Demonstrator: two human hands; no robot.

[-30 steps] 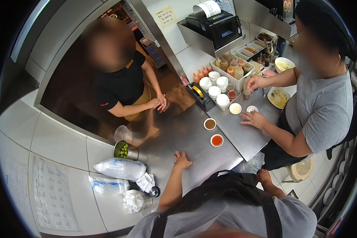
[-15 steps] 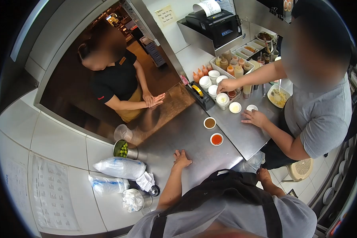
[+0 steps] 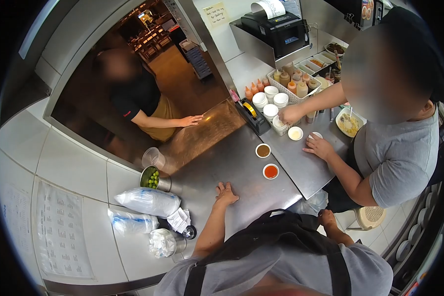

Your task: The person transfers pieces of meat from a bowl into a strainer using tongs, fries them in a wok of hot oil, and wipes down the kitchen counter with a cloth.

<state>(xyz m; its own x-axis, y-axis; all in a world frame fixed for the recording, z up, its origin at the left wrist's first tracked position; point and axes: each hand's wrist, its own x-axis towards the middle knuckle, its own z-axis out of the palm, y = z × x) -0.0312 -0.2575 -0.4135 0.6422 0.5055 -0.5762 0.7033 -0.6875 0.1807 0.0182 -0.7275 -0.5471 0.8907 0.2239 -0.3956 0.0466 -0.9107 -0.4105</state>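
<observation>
My left hand (image 3: 226,194) rests on the steel counter (image 3: 202,172) with its fingers apart and nothing in it. Two small white cups stand beyond it to the right, one with brown sauce (image 3: 263,150) and one with red-orange sauce (image 3: 271,171). Down by my right side, my right hand (image 3: 326,217) is curled closed beside the counter's edge. A clear plastic bag (image 3: 316,201) hangs close to it; whether the fingers hold anything is hidden.
At right a co-worker (image 3: 399,153) reaches to stacked white cups (image 3: 271,111); another person (image 3: 143,106) stands at the pass window. Plastic-wrapped packs (image 3: 149,202), a metal pot of green limes (image 3: 153,178) and a tape dispenser (image 3: 252,116) are around the counter. A stool (image 3: 369,217) stands right.
The person at the window has parted their hands and laid one on the ledge. The co-worker's reaching hand has moved lower over the cup stack. My hands have stayed in place.
</observation>
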